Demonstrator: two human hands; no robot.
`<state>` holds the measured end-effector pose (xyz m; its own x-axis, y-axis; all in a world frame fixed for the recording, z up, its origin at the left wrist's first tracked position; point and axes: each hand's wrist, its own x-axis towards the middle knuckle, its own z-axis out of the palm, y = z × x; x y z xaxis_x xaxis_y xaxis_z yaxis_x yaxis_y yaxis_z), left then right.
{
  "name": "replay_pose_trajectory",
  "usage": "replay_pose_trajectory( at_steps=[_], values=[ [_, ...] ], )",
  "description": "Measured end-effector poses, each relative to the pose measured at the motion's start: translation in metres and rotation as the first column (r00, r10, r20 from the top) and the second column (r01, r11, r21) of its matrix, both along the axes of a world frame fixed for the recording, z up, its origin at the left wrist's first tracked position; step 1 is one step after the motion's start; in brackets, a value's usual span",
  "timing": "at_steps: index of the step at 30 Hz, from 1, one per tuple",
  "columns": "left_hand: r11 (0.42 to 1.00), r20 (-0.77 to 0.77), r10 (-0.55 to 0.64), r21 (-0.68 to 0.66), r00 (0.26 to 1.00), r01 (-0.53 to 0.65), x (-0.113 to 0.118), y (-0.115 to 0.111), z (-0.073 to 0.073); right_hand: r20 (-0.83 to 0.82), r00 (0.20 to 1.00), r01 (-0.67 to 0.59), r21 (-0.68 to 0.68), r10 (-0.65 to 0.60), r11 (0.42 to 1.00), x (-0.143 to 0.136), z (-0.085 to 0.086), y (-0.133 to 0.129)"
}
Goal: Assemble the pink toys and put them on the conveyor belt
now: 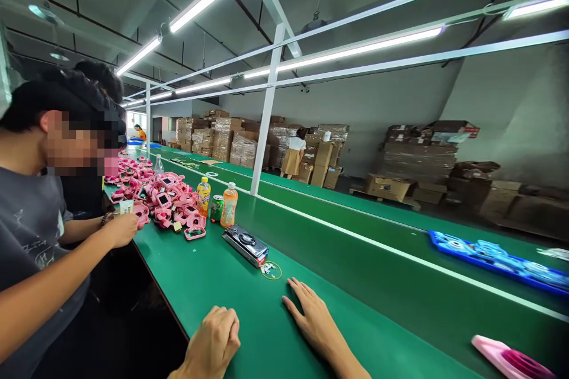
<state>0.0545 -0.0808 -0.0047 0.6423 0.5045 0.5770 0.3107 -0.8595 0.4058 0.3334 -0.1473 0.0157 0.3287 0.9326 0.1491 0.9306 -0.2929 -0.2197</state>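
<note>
Co-worker's hand (122, 230) at far left; pink casings (164, 198) heaped, too many to count; three bottles (203, 196), one can (217, 208); left hand (213, 337) curled, can't tell if holding; one dark box (246, 243); one yellow ring (281, 273) on green surface (191, 275), just beyond empty, spread right hand (313, 320); one blue tray (482, 265); one pink part (511, 358). Step looks like a pause; grasping next would call for uncurling left fingers.
</note>
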Motion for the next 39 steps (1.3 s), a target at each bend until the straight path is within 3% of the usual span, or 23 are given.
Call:
replay_pose_trajectory(
  at_steps=[4, 6, 9, 12, 19, 25, 27, 30, 34, 36, 39],
  values=[
    [0.992, -0.054, 0.053, -0.111, 0.997, -0.059, -0.002, -0.007, 0.009, 0.061, 0.998, 0.035, -0.010, -0.035, 0.999, 0.002, 0.006, -0.001],
    [0.988, -0.091, 0.047, -0.144, 0.995, -0.060, -0.003, -0.009, 0.014, 0.124, 0.980, 0.160, -0.019, -0.156, 0.987, 0.011, 0.007, -0.005],
    [0.989, -0.146, 0.036, -0.136, 0.989, -0.056, -0.003, -0.011, 0.019, 0.186, 0.889, 0.431, -0.039, -0.418, 0.901, 0.031, 0.007, -0.015],
    [0.992, -0.172, 0.029, -0.116, 0.985, -0.050, -0.001, -0.012, 0.020, 0.197, 0.800, 0.584, -0.040, -0.567, 0.811, 0.043, 0.006, -0.018],
    [0.997, -0.160, 0.057, -0.038, 0.986, -0.064, 0.000, -0.013, 0.015, 0.224, 0.745, 0.639, 0.027, -0.628, 0.768, 0.032, 0.012, -0.007],
    [0.998, 0.094, 0.067, 0.011, 0.993, -0.068, 0.004, -0.006, 0.003, 0.201, 0.764, 0.588, 0.173, -0.613, 0.790, 0.033, -0.003, -0.019],
    [0.998, 0.178, 0.063, -0.026, 0.982, -0.059, 0.003, -0.007, 0.000, 0.143, 0.793, 0.555, 0.234, -0.592, 0.799, 0.039, -0.008, -0.023],
    [0.981, 0.273, 0.114, -0.185, 0.955, -0.065, -0.012, -0.012, -0.007, -0.001, 0.866, 0.471, 0.337, -0.500, 0.815, 0.046, -0.005, -0.025],
    [0.864, 0.357, 0.448, -0.410, 0.820, -0.293, -0.053, 0.000, -0.014, -0.191, 0.968, 0.244, 0.554, -0.163, 0.796, 0.023, 0.009, -0.014],
    [0.807, 0.291, 0.564, -0.394, 0.773, -0.440, -0.067, 0.021, -0.011, -0.198, 0.980, 0.138, 0.556, -0.030, 0.820, -0.009, 0.011, 0.000],
    [0.786, -0.020, 0.586, -0.233, 0.810, -0.573, -0.063, 0.058, 0.003, -0.216, 0.963, -0.030, 0.514, 0.163, 0.857, -0.066, 0.002, 0.023]
  ],
)
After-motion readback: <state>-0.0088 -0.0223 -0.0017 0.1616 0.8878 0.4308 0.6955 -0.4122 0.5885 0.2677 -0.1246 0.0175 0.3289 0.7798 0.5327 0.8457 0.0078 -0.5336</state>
